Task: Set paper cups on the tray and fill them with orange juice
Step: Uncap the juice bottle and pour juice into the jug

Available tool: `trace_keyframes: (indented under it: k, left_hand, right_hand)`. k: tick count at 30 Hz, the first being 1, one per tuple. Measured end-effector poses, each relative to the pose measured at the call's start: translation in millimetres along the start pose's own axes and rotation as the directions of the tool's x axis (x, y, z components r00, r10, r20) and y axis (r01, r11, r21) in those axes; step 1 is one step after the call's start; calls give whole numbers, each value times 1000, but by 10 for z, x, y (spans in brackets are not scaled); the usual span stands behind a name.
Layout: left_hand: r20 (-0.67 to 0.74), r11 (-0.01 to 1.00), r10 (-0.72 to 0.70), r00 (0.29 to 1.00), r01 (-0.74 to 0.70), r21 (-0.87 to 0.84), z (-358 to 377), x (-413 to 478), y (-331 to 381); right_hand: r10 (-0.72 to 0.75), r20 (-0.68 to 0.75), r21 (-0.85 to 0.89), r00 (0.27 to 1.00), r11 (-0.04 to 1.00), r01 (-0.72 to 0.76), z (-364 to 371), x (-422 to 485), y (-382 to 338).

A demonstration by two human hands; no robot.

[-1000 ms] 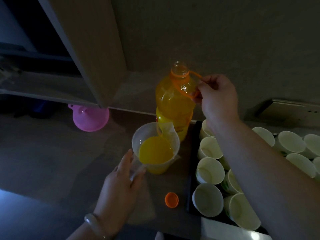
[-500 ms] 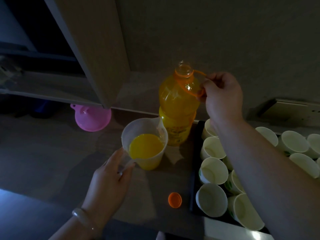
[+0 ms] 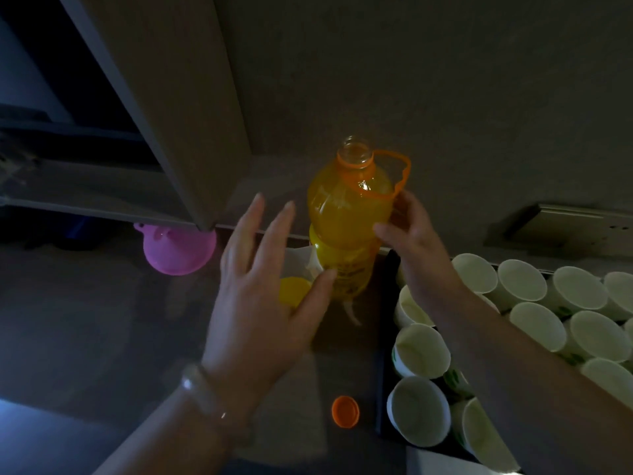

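The 2 hands are apart, one on each side of the orange juice bottle [image 3: 346, 214], which stands uncapped and nearly full between them. The right hand [image 3: 418, 248] grips its shoulder just under the orange carry loop [image 3: 400, 176], thumb on the near face and fingers curled behind. The left hand [image 3: 253, 303] is flat and spread, holding nothing, its thumb tip close to the label; whether it touches is unclear. Behind the left palm sits the plastic jug [image 3: 298, 262], partly hidden, with juice in it. The paper cups [image 3: 421, 349] stand packed on the dark tray [image 3: 382, 406] below the right forearm, and all that show look empty, so filling seems barely begun. The bottle cap [image 3: 345, 411] lies between the 2 wrists; a pink funnel [image 3: 178, 250] sits beyond the left fingers. The step appears to be taking the bottle in both hands to pour. The left hand would do best low on the body, bearing the weight without squeezing the soft wall, while the right steers the neck. It should tip slowly toward the jug, since a full open bottle gulps and splashes.
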State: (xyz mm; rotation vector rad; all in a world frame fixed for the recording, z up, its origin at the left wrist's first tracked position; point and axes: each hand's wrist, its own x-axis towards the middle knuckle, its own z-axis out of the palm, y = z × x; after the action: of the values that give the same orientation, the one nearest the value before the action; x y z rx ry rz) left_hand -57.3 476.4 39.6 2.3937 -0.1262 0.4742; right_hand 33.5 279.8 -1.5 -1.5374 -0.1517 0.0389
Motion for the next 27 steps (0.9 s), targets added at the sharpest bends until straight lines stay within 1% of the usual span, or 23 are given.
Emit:
trace_keyframes:
  k: [2,4,5,6,8,10,13,17,21,27]
  left_hand:
    - [-8,997,77,997,-77,16,56,243,188]
    - [-1,963,223,975,-220,158,144,446,330]
    - [36,934,274,961,-275,228,195,523,383]
    - [83,909,297,951,-309,280,245,582,423]
    - [147,880,301,942,-334,337,331,641,431]
    - [177,879,284,942,-330,344,385,640,382]
    - [193,898,250,949,-302,320,408,618,316]
    - [236,943,150,960,-210,256,413,612,300]
    - [312,978,81,947,-136,159,467,600,269]
    - [348,975,60,936,-129,178,496,658,255]
  right_hand:
    - [-14,45,-112,999,994,19,18,15,68]
    - [-15,34,-209,999,978,21,50,36,110]
    - [-24,25,-243,999,970,30,66,53,119]
    - [-27,15,-281,1000,959,30,82,73,130]
    - [18,-1,-346,1000,938,-17,109,123,153]
    - [48,-3,-350,999,936,-46,122,161,180]
    - [54,-1,-333,999,942,-51,120,228,212]
    - [71,15,-339,997,939,-62,101,303,274]
    - [19,-11,-327,1000,945,-21,126,307,295]
    - [-46,-28,-281,999,959,36,167,329,296]
